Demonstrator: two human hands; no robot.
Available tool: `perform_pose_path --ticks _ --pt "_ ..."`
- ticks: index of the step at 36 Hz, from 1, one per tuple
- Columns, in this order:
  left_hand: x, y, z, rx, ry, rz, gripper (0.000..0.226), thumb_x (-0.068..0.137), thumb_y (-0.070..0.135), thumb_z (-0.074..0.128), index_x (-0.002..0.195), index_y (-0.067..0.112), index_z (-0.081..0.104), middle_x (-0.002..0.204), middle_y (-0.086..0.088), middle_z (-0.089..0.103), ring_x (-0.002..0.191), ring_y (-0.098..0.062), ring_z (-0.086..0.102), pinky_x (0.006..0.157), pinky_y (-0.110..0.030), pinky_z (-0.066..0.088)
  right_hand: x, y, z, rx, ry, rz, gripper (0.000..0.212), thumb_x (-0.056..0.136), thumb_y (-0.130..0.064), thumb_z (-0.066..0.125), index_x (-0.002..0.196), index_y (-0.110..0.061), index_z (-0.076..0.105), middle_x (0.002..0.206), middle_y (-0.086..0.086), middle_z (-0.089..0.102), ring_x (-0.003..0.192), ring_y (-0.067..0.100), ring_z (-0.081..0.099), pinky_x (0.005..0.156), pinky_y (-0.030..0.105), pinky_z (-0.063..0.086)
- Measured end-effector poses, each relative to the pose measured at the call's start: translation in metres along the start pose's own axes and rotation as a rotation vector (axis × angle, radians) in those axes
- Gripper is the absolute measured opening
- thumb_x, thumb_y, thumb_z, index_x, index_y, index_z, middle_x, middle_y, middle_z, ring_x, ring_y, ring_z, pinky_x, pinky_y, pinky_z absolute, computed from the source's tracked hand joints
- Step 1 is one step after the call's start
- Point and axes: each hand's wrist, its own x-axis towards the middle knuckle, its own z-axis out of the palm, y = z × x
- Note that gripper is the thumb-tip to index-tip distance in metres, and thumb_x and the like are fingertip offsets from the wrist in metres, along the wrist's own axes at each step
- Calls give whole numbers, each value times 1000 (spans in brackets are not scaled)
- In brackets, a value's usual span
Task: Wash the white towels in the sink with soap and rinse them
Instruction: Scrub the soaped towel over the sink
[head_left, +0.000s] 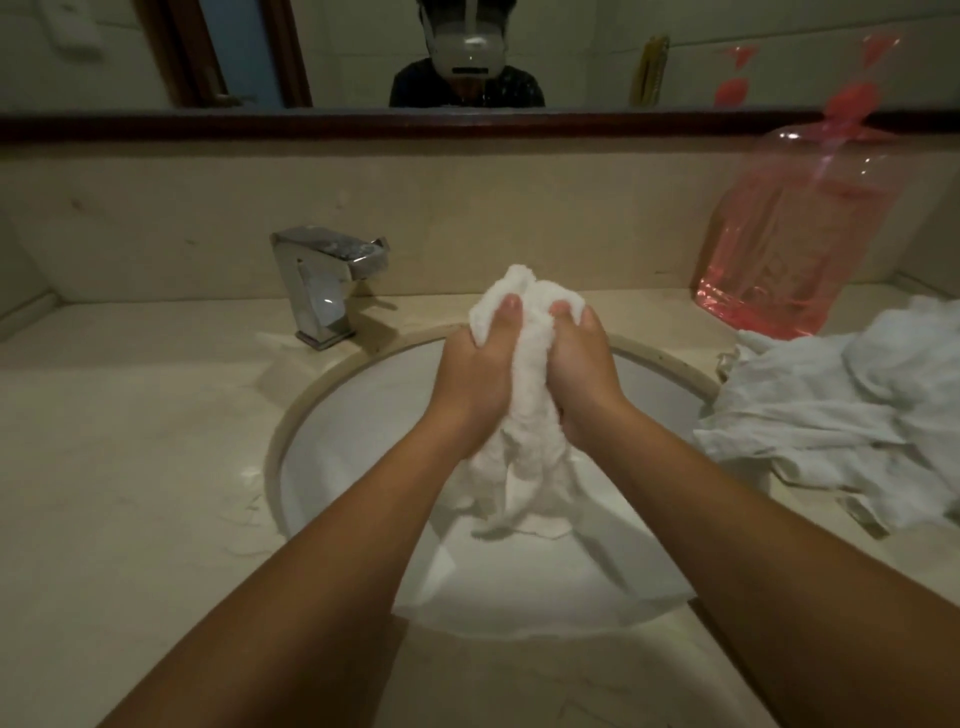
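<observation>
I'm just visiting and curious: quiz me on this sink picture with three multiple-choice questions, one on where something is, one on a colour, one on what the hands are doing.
1. Where does the pile of towels lie?
A. on the counter right of the sink
B. under the faucet
C. on the floor

2. What colour is the liquid in the big bottle?
A. blue
B. green
C. pink

3. What is happening to the white towel?
A. lying flat, untouched
B. gripped by both hands
C. held by one hand

Answers: 1 A, it lies beside the sink. 2 C, the bottle shows pink. 3 B, left hand and right hand both clutch it.
</observation>
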Motion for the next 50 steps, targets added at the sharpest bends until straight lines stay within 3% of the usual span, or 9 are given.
perform_pose_path --ticks 5,13,21,25,29,34,41,45,50 --pt "21 -9 -7 -98 212 -258 51 104 66 47 106 21 70 107 -4 76 101 -26 73 97 -44 59 -19 6 -7 -11 -126 -77 37 114 -42 38 141 -29 60 130 -3 71 115 17 70 103 43 57" --pt "24 -11 -15 34 289 -139 48 105 67 43 90 26 62 97 4 70 97 -21 69 85 -36 55 -6 7 -10 -37 -8 -109 43 115 -41 36 150 -23 52 141 -7 58 126 13 54 99 30 42" --pt "36 -13 -30 -96 221 -309 67 96 77 50 120 16 63 121 -6 71 108 -31 70 101 -50 58 14 10 -41 -388 15 -241 34 116 -38 33 134 -18 53 118 -6 53 113 17 54 90 29 35" --pt "40 -10 -36 -428 -68 -463 83 93 85 41 134 18 68 128 -15 75 111 -38 74 94 -55 60 11 2 -43 -338 -133 -105 50 113 -52 34 150 -22 51 149 0 58 141 26 53 114 43 44" --pt "32 -8 -39 -748 -256 -398 103 94 89 24 127 4 72 129 -26 71 119 -44 69 107 -57 51 -2 1 -43 21 -551 224 35 102 -53 62 126 -27 66 108 2 82 99 23 79 82 42 66" --pt "28 -10 -46 -920 -470 -304 115 78 97 34 142 7 67 146 -24 62 134 -44 61 111 -63 48 7 0 -37 335 -446 258 41 93 -16 80 131 -11 65 114 16 79 100 33 79 72 48 66" --pt "19 -10 -19 -581 -527 -294 93 82 68 76 151 9 55 148 -21 62 138 -37 59 117 -53 46 19 7 -23 574 -279 187 33 100 -6 71 131 -10 61 123 20 75 109 37 76 81 57 65" --pt "20 -9 -16 -298 -338 -269 55 93 46 75 136 13 68 124 -12 77 108 -27 77 79 -36 65 18 5 -30 560 -313 123 24 101 -9 70 124 -9 63 116 19 78 104 35 77 81 53 66" --pt "21 1 -30 -593 -364 -395 58 107 56 45 131 10 70 119 -15 78 103 -31 78 88 -42 63 30 2 -61 428 -317 97 47 98 -9 73 142 -6 58 131 20 72 116 38 73 87 51 64"
